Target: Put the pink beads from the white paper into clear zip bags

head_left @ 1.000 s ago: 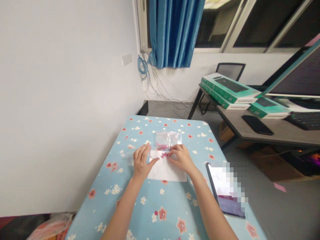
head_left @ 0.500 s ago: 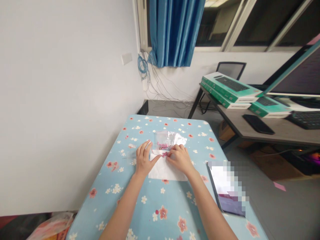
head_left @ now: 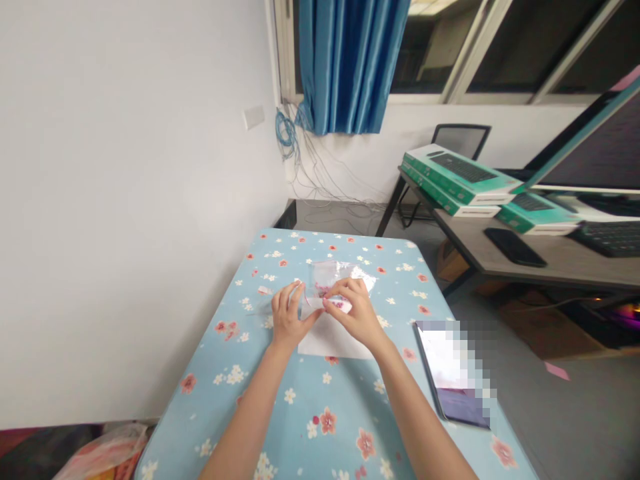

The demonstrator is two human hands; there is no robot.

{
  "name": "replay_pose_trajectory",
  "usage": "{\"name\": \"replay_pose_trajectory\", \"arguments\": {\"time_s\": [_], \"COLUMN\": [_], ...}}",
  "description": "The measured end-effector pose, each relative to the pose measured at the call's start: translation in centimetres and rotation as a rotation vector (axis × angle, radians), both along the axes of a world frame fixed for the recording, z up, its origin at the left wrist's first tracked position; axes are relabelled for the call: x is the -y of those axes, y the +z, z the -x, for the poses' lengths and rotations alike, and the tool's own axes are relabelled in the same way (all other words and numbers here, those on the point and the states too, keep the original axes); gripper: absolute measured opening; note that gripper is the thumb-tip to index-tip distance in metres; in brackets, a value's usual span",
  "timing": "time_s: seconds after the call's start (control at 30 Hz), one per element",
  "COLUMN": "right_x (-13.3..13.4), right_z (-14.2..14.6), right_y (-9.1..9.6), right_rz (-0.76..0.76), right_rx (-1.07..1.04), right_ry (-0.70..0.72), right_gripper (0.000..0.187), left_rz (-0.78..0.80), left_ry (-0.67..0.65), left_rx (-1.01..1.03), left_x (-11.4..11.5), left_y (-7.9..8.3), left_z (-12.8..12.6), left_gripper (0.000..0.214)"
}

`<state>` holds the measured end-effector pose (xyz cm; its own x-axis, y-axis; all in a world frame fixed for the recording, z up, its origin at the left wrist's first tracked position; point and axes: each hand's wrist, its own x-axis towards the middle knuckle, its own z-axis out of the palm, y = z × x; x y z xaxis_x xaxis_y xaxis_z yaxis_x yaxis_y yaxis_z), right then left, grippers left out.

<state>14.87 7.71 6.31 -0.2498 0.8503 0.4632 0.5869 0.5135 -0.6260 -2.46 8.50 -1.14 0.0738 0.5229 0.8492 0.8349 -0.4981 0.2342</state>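
Head view, hands at a table with a blue floral cloth (head_left: 220,373). Two hands, both the person's own. Left hand (head_left: 289,319) half open, fingers spread upward, thumb and fingers pinching the left edge of one clear plastic zip bag (head_left: 333,279). Right hand (head_left: 354,315) more closed, fingers curled over the bag's lower edge, gripping it. Bag held just above one white paper sheet (head_left: 333,340), between the hands. Pink beads (head_left: 336,305) inside; count not possible, as the right fingers cover part of them.

Right of the sheet, near the table edge: one tablet (head_left: 440,373), screen obscured. Beyond the table, on a separate desk (head_left: 560,263): three green keyboard boxes (head_left: 460,175), one black smartphone (head_left: 515,247), one black keyboard (head_left: 613,239), one monitor (head_left: 595,143). One chair back (head_left: 463,140) stands behind the desk. Blue curtain (head_left: 353,60) above a bundle of blue cable (head_left: 286,135) on the wall. One plastic bag (head_left: 105,453) at lower left, on the floor.
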Motion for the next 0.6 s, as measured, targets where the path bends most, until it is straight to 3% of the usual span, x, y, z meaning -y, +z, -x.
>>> {"name": "replay_pose_trajectory", "arguments": {"time_s": [0.37,0.5,0.6], "right_x": [-0.4,-0.8,-1.4], "right_z": [1.5,0.5,-1.2], "right_y": [-1.2,-0.9,-1.3], "right_rz": [0.026,0.006,0.014], "right_rx": [0.009,0.000,0.089], "right_ry": [0.025,-0.008,-0.108], "right_gripper": [0.014,0.013,0.013], "left_rz": [0.035,0.015,0.019], "left_ry": [-0.002,0.019,0.036], "left_rx": [0.007,0.008,0.014], "left_x": [0.1,0.1,0.1], "left_y": [0.3,0.4,0.4], "left_z": [-0.1,-0.1,0.0], "left_gripper": [0.056,0.060,0.064]}}
